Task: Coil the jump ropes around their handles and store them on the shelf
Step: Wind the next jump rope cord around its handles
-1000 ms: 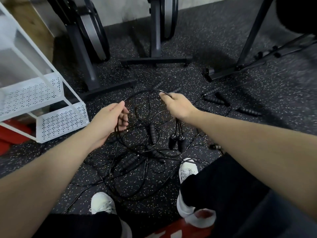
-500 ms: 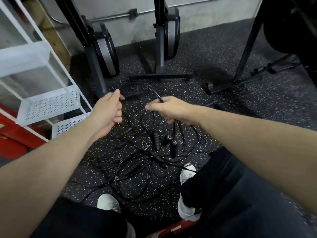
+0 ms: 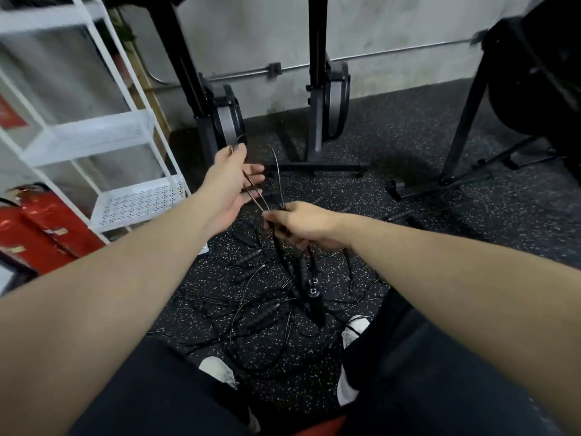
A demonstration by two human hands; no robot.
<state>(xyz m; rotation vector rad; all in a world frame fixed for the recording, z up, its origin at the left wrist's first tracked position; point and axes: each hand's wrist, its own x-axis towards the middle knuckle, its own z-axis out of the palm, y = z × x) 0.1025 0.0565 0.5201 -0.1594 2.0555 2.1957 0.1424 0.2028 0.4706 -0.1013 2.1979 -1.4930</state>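
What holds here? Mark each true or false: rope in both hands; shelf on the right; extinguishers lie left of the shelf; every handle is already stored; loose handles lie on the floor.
1. Both hands hold rope. True: the right hand pinches the rope, which runs up across the left hand.
2. The shelf stands on the right. False: it stands on the left.
3. Red extinguishers lie left of the shelf. True.
4. Every handle is stored. False: no rope shows on the shelf's tiers.
5. Loose handles lie on the floor. True: they lie among tangled ropes.
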